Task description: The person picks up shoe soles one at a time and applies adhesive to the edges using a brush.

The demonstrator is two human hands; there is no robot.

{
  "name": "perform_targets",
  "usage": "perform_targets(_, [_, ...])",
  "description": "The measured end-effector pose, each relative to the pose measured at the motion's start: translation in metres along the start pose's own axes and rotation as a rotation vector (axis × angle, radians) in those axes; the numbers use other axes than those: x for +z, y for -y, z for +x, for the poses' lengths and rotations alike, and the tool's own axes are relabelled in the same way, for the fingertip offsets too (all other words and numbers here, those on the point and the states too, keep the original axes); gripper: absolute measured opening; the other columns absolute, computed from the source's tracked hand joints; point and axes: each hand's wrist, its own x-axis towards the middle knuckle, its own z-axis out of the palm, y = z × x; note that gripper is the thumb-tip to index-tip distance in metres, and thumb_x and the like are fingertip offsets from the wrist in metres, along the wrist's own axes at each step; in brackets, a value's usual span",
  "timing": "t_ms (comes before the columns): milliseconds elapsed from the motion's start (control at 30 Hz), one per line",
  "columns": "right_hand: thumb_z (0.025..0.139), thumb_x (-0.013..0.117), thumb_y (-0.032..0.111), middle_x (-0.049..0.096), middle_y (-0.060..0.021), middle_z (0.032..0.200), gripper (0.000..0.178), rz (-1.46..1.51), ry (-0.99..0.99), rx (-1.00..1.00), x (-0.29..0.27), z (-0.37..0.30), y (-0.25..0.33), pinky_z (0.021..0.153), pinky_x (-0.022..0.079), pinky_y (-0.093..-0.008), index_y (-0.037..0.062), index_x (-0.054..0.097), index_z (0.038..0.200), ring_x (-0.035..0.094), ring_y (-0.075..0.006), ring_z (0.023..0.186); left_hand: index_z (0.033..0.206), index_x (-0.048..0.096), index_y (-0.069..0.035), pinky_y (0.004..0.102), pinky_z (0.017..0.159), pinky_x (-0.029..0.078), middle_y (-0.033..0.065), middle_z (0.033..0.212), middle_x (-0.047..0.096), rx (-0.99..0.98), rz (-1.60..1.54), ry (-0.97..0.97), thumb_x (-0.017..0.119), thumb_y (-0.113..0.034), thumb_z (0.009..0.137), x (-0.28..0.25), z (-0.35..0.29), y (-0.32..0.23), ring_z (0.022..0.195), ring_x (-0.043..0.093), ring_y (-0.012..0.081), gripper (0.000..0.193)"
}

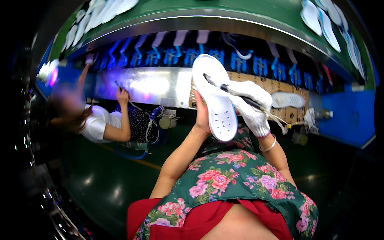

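Observation:
A white shoe sole (218, 108) with small dark holes in its heel end is tilted up in front of me. My left hand (203, 114) is bare and grips it along its left edge. My right hand (252, 105), in a white knit glove, is closed around a slim black-handled tool (248, 100). The tool's dark tip touches or hovers just over the sole's upper part; I cannot tell which. A pale cord (276, 119) trails from the tool's lower end. Some fingers of both hands are hidden behind the sole or the glove.
Another white sole (287, 100) lies on a brown perforated board (260, 80). Behind it runs a row of blue racks (172, 56) under a green shelf (224, 10) bearing more soles. At left, a co-worker (108, 122) works beside the metal bench (148, 84).

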Motion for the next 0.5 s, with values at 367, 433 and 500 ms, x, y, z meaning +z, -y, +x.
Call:
perform_targets(367, [0.077,0.074,0.002,0.073,-0.011,0.101,0.032,-0.554,0.032,-0.325,-0.027,-0.014,-0.013,0.08,0.054,-0.0359,0.006,0.074,0.109,0.069,-0.0272,0.09,0.157,0.02,-0.01,0.0409,0.115,0.035,0.0103,0.153,0.039,0.037,0.503,0.05,0.014,-0.079,0.091,-0.008,0.012,0.05,0.139,0.041,0.0248,0.095])
perform_targets(433, [0.076,0.075,0.002,0.074,-0.0107,0.098,0.028,-0.414,0.037,-0.27,-0.023,-0.02,-0.007,0.078,0.054,-0.0347,0.0057,0.075,0.104,0.07,-0.0265,0.087,0.156,0.021,-0.01,0.0415,0.115,0.035,0.0104,0.152,0.04,0.002,0.483,0.009,0.014,-0.08,0.091,-0.013,0.014,0.053,0.138,0.042,0.0254,0.096])
perform_targets(500, [0.076,0.076,0.002,0.074,-0.0103,0.095,0.024,-0.277,0.039,-0.215,-0.021,-0.022,-0.002,0.075,0.054,-0.0336,0.0053,0.076,0.099,0.07,-0.0257,0.084,0.156,0.021,-0.012,0.0425,0.114,0.037,0.0098,0.152,0.039,0.018,0.464,0.021,0.016,-0.082,0.09,-0.016,0.011,0.049,0.137,0.043,0.0255,0.096])
